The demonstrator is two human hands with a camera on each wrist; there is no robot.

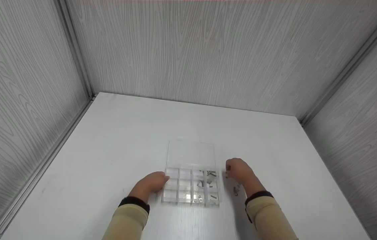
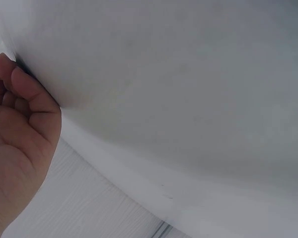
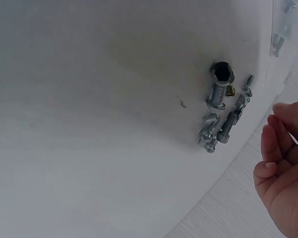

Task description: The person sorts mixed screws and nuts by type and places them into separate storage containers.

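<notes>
A clear plastic compartment box [image 1: 191,186] lies on the white table with its lid folded back. Small metal hardware [image 1: 211,173] lies in several compartments of the two right columns. At the box's left edge my left hand [image 1: 153,181] grips the side, thumb over the rim; the left wrist view shows its fingers curled. My right hand [image 1: 240,170] is just right of the box. Its thumb and forefinger tips come close together in the right wrist view; whether something small is between them is hidden. Near it on the table lies a group of metal bolts [image 3: 230,126].
The lid [image 1: 191,153] lies flat behind the compartments. A large hex-socket bolt [image 3: 217,94] and a brass-coloured piece [image 3: 230,91] are among the loose hardware. Wood-grain panels [image 1: 188,50] enclose the white table [image 1: 125,123] at the back and both sides.
</notes>
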